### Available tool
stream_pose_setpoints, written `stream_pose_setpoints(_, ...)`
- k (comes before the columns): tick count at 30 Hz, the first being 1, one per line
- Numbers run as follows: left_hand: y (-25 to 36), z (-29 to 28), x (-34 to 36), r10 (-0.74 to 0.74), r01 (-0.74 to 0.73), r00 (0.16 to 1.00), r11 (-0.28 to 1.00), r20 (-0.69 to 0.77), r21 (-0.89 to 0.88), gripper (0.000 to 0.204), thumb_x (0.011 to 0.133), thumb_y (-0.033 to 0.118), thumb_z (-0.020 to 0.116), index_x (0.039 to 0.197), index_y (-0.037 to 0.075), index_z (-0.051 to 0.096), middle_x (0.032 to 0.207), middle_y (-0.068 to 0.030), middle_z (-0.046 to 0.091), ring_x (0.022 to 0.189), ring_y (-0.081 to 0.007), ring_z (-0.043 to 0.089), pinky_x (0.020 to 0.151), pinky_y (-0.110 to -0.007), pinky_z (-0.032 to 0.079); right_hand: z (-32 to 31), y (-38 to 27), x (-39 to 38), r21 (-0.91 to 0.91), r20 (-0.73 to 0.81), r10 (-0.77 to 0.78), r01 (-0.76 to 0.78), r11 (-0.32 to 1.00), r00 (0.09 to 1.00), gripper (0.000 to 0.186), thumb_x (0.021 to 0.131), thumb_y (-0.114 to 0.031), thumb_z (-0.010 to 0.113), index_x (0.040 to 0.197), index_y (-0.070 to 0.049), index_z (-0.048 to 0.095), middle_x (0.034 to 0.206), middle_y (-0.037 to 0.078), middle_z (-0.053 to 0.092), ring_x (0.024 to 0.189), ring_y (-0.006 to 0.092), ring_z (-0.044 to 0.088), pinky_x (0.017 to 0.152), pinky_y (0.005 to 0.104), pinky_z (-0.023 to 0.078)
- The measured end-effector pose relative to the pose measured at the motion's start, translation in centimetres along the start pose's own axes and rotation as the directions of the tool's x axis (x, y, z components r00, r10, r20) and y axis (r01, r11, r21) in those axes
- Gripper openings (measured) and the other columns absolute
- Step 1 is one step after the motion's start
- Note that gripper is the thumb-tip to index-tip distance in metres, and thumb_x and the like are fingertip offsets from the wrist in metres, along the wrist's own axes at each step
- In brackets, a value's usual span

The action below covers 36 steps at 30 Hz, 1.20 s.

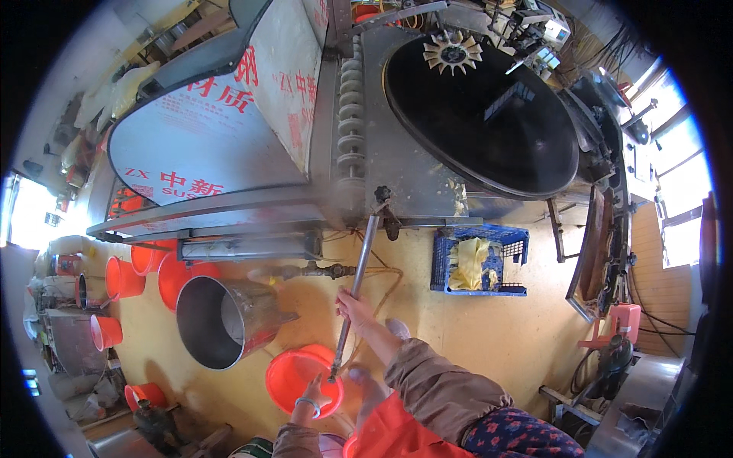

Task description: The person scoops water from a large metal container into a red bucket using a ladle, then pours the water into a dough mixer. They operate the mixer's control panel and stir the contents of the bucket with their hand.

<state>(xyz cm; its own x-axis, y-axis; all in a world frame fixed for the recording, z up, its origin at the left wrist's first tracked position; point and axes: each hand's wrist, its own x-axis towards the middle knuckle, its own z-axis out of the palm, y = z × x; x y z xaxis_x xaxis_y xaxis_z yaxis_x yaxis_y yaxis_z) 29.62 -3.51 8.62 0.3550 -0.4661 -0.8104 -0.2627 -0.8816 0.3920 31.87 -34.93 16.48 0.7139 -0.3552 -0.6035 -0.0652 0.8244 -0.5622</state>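
The metal pipe [366, 248] is gripped along its shaft by the closed fingers of the right hand [353, 308], its lower end held over the red plastic tub [283, 380]. The left hand [313, 395] is held over the tub, fingers extended near that end.

Two hands [353, 308] [313, 394], one handheld pole [365, 254], one wristband [309, 404], at least six red buckets [282, 382], one big steel drum [263, 317], one blue crate [440, 263], one finned wheel [453, 54], one auger [350, 126]
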Motion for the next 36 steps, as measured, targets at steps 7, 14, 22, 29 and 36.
stream_pose_setpoints(7,-2.8,1.6,5.6,-0.047,-0.065,0.966,0.906,-0.253,-0.418,0.098,0.056,0.019,0.08,0.135,0.001,0.025,0.13,-0.0211,0.037,0.121,-0.0322,0.039,0.1,-0.037,0.035,1.1,1.6,3.7,0.092,-0.016,0.026,-0.024,0.996,1.0,0.029,0.089,-0.032,0.051,0.069,-0.012,0.047,0.048,-0.007,0.032,0.039,0.0056,0.028,0.053,0.0244,0.036)
stream_pose_setpoints(14,-4.7,1.5,9.2,-0.008,-0.198,0.96,0.692,-0.281,-0.695,0.059,0.067,0.008,0.076,0.117,0.005,0.044,0.102,-0.0018,0.053,0.092,-0.0117,0.054,0.08,-0.027,0.046,0.9,2.0,5.5,0.178,0.013,-0.023,0.02,0.984,1.0,0.027,0.088,-0.03,0.053,0.069,-0.012,0.047,0.054,-0.006,0.037,0.04,0.0054,0.029,0.049,0.0239,0.034)
stream_pose_setpoints(22,-4.2,-7.9,4.2,0.063,-0.189,0.98,0.612,-0.191,-0.768,0.029,0.075,0.009,0.07,0.098,0.011,0.052,0.08,0.0063,0.053,0.073,-0.0053,0.05,0.066,-0.023,0.044,4.5,2.1,5.2,0.346,0.011,-0.038,0.032,0.938,0.999,0.026,0.088,-0.034,0.054,0.073,-0.015,0.047,0.058,-0.005,0.038,0.046,0.006,0.03,0.053,0.024,0.035)
stream_pose_setpoints(29,-4.0,-22.8,-1.0,-0.004,-0.245,0.859,0.875,-0.512,-0.418,0.029,0.075,0.002,0.066,0.103,0.001,0.058,0.087,-0.0004,0.061,0.074,-0.0078,0.056,0.067,-0.022,0.047,11.3,0.6,6.1,0.511,-0.028,-0.047,0.055,0.858,0.999,0.028,0.085,-0.04,0.058,0.079,-0.013,0.052,0.066,-0.002,0.045,0.06,0.0088,0.042,0.071,0.0303,0.042)
stream_pose_setpoints(36,-2.7,-26.6,1.1,0.003,-0.254,0.931,0.725,-0.365,-0.64,0.038,0.07,-0.001,0.07,0.105,-0.006,0.057,0.087,-0.0056,0.065,0.078,-0.0114,0.061,0.074,-0.025,0.049,1.6,-7.4,0.6,-0.686,0.14,-0.145,0.202,0.699,0.979,0.04,0.078,-0.025,0.065,0.112,-0.005,0.055,0.092,0.004,0.059,0.079,0.0117,0.055,0.071,0.0254,0.046)
